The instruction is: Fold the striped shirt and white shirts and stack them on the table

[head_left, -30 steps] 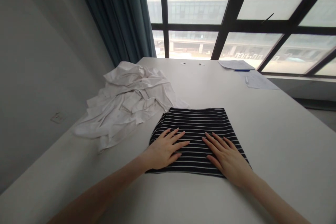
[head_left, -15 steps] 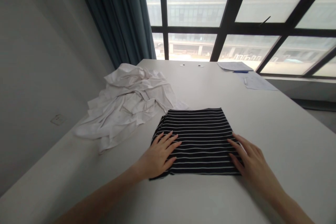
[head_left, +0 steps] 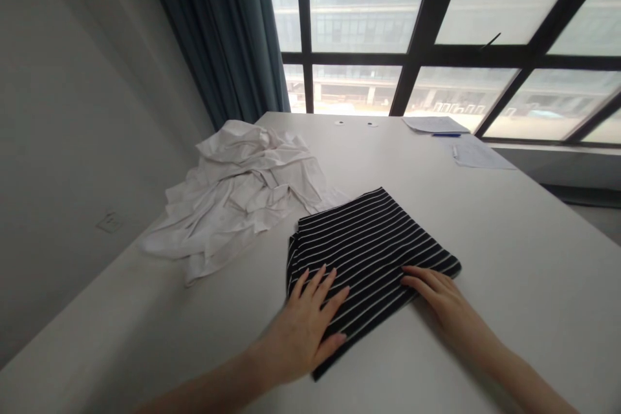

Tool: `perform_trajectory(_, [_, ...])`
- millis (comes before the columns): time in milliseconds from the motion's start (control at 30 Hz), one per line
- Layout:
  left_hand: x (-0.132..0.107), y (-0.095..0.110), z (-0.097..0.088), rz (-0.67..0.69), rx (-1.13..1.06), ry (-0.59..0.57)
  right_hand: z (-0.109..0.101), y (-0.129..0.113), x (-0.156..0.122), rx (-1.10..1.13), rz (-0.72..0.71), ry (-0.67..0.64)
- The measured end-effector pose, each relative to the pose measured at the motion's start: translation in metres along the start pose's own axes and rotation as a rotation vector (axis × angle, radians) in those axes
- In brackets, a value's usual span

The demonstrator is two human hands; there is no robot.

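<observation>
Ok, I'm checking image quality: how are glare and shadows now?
Head view: the black-framed glass window looks washed out; head view: soft shadow darkens the white tabletop beside the bare left forearm; head view: lines on the black, white-striped cloth are legible.

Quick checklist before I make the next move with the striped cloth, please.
1. Left hand on the striped cloth: ok, fingers spread on top.
2. Right hand at the cloth's near edge: ok, fingertips on it. Firm grip: cannot tell.
3. Stripes parallel to the table's far edge: not ok, they slant.
4. Striped cloth apart from the white cloth: cannot tell, their edges look very close.
5. Papers and blue pen away from both hands: ok, at far right.
</observation>
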State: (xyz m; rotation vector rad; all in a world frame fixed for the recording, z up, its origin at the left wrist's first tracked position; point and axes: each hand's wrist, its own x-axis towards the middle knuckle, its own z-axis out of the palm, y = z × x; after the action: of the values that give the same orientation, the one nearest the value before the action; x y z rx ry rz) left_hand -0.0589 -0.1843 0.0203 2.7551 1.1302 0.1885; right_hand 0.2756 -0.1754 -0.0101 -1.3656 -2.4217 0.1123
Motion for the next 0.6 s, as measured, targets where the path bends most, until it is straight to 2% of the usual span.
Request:
perform_trajectory(133, [-0.001, 0.015, -0.006, 0.054, -0.047, -0.084, -0.008, 0.025, 0.021, 0.176, 0.084, 0.034])
perform_trajectory(300, [0.004, 0.029, -0.009, 0.176, -0.119, -0.125, -0.010, 0.043, 0.065, 0.286, 0.180, 0.065])
perform_trajectory(467, [0.014, 0.045, 0.012, 0.257, -0.140, -0.117, 0.004, 0.042, 0.110, 0.272, 0.198, 0.134])
perform_trajectory(533, [0.016, 0.052, 0.020, 0.302, -0.151, -0.105, 0.010, 0.041, 0.124, 0.291, 0.172, 0.129])
perform_trajectory(600, [0.017, 0.057, 0.021, 0.344, -0.183, -0.094, 0.015, 0.040, 0.135, 0.336, 0.121, 0.094])
